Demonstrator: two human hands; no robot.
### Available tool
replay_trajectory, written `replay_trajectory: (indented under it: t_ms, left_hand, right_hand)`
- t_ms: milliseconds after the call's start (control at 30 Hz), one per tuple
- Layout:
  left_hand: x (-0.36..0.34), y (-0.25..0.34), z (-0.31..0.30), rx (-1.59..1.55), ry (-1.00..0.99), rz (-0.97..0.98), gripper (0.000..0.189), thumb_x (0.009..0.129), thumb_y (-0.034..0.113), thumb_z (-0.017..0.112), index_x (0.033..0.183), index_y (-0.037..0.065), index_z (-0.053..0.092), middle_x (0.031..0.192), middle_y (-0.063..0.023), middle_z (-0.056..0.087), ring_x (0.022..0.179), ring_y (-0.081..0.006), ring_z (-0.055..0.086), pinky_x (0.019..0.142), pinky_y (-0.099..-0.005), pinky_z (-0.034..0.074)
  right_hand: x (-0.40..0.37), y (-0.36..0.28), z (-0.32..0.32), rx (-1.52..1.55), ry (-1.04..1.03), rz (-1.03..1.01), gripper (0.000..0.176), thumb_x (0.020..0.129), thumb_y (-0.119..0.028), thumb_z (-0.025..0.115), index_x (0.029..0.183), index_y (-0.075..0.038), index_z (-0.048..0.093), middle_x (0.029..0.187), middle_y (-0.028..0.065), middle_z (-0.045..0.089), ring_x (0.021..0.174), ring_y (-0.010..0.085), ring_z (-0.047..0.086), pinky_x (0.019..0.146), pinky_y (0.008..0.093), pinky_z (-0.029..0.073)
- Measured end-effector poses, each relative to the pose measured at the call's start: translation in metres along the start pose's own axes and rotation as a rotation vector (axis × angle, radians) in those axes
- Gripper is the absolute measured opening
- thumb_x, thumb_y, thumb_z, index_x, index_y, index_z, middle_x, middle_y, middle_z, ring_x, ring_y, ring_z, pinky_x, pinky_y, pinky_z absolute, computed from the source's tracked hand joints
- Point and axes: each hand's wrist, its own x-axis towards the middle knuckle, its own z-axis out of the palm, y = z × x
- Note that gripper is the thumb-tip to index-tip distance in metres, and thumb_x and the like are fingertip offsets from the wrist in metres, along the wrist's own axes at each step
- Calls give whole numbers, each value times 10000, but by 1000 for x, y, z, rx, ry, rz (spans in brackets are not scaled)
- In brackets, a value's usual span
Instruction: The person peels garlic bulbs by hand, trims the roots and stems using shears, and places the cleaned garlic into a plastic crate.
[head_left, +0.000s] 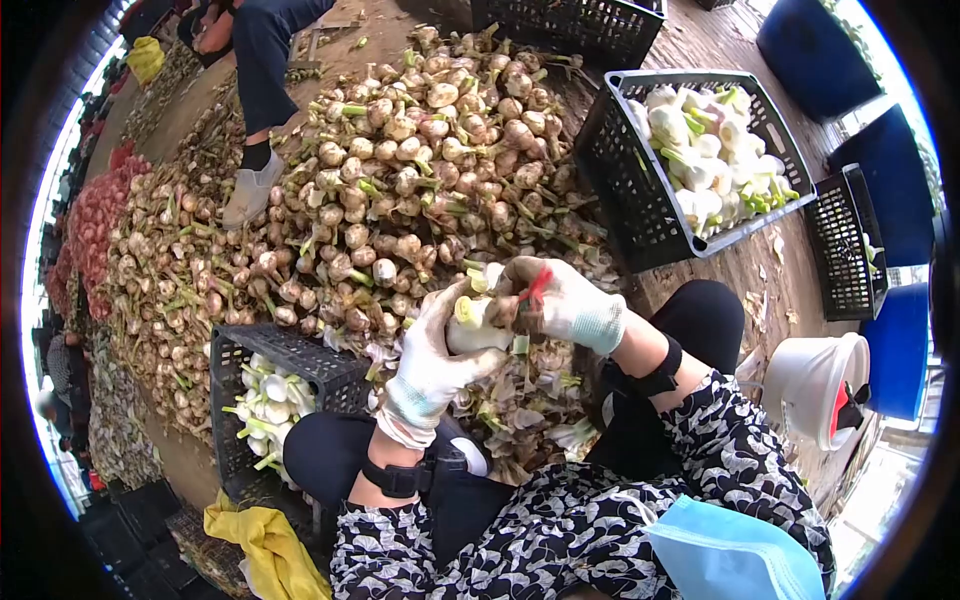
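Observation:
Both my hands wear dirty white gloves and meet in front of a large heap of garlic (400, 170). My left hand (430, 350) is wrapped round a pale garlic bulb (468, 333) with a short cut green stem. My right hand (560, 300), with a red strip round its fingers, has them curled together against the bulb's right side; what it pinches there, a peel or a small tool, is too small to tell. Loose peels (520, 400) and bits of stem lie below my hands, between my knees.
A black crate of peeled white garlic (640, 220) stands at the upper right, another (340, 370) at the left by my knee. A white bucket (805, 380) and blue tubs (895, 350) are on the right. Another person's leg (262, 80) rests on the heap. A yellow cloth (265, 545) lies lower left.

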Motion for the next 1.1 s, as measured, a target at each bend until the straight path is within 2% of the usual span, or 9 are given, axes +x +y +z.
replay_trajectory:
  t_ms: [67,133,333,400,467,567,933,1000,1100]
  left_hand:
    - [-2,8,4,-181,24,-19,709,613,36,751,1250,-40,451,1119,-122,538,1063,-192,522,921,-291,416]
    - [-2,23,4,-421,21,-143,714,615,32,752,1253,-60,445,1137,-124,555,1044,-192,541,917,-293,426]
    - [1,10,6,-16,110,22,725,620,16,737,1267,-83,424,1167,-132,558,1042,-172,548,923,-305,431]
    - [4,22,3,-366,-33,-139,749,603,16,741,1274,-79,423,1180,-129,551,1050,-176,544,932,-308,424]
    - [3,20,0,-384,-52,-123,752,613,32,729,1288,-69,412,1181,-120,551,1052,-175,544,934,-311,423]
    - [1,19,-3,-521,-123,-120,749,646,72,693,1317,-50,381,1188,-112,549,1071,-189,543,939,-312,418]
    - [-16,12,13,-926,296,-139,566,780,135,602,1287,-31,413,987,-160,611,864,-249,618,782,-365,521]
    - [-12,18,9,-1158,31,27,609,767,203,617,1274,-66,415,1054,-186,601,944,-286,614,858,-395,501]
    - [-8,25,16,-1025,176,-47,629,797,279,610,1293,-50,406,1120,-175,580,940,-254,618,806,-343,514]
  right_hand:
    - [-8,-11,23,-873,244,-84,177,900,-194,566,808,-45,535,711,33,584,639,56,509,530,207,439]
    - [8,-1,-4,-884,330,-208,222,918,-217,546,945,-3,596,735,42,617,641,93,568,573,225,467]
    - [-7,2,9,-1483,259,-385,318,766,-203,676,898,67,571,662,188,560,623,199,574,600,325,469]
    - [-4,2,1,-1534,354,-467,285,777,-193,657,853,68,570,646,208,544,603,198,561,586,325,459]
    - [-2,2,-8,-1470,441,-279,267,805,-194,642,859,59,573,668,146,580,632,179,567,585,312,462]
    - [-1,2,-3,-462,156,-161,340,847,-221,629,1059,21,519,823,16,564,726,115,574,602,242,479]
    - [-12,10,30,-593,36,-77,423,830,-244,674,1149,-37,490,905,17,596,689,65,563,525,187,442]
    - [-12,22,24,78,-45,39,257,876,-213,596,1072,-52,553,847,20,612,573,91,577,460,180,431]
    - [-13,22,38,-44,54,-89,333,873,-263,587,1118,-51,510,877,42,601,680,119,609,507,213,475]
